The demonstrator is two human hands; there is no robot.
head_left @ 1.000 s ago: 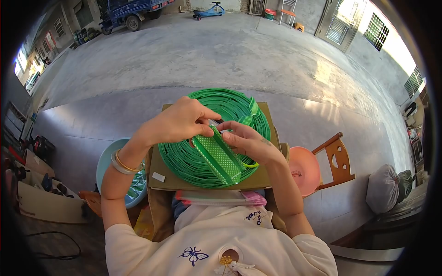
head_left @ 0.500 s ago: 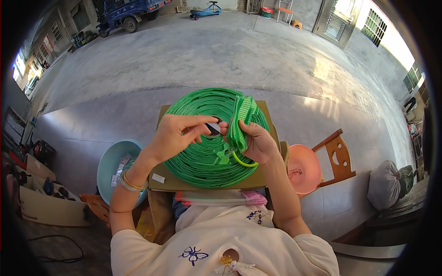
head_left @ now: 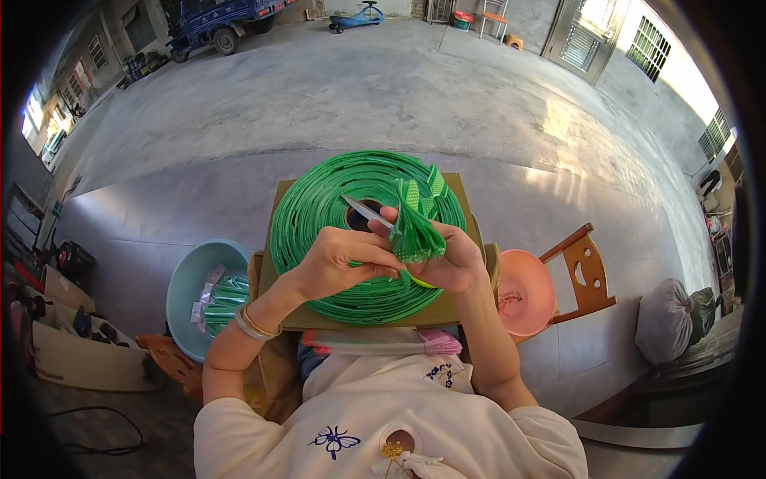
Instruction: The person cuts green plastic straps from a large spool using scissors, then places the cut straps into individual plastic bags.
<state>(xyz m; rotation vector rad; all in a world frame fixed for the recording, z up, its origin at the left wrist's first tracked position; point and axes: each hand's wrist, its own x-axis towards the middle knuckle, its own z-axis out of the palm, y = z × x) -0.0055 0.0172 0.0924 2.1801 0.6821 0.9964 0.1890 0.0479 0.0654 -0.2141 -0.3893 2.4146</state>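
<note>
A large coil of green ribbon lies flat on a cardboard box before me. Over the coil, my right hand is closed around a folded bunch of green ribbon. Pointed scissors also stick out from that hand, toward the coil's centre hole. My left hand pinches the lower end of the bunch, its fingertips touching it. Part of a yellow-green loop shows below my right hand.
A blue basin with green pieces and white tags stands at left. At right are a pink basin and a wooden chair back. Tied sacks lie farther right. A blue vehicle is parked at the far left.
My left hand has moved down and right onto the bunch's lower end. The bunch has turned and fanned out, and the scissors show more clearly. Green pieces in the blue basin are now uncovered.
</note>
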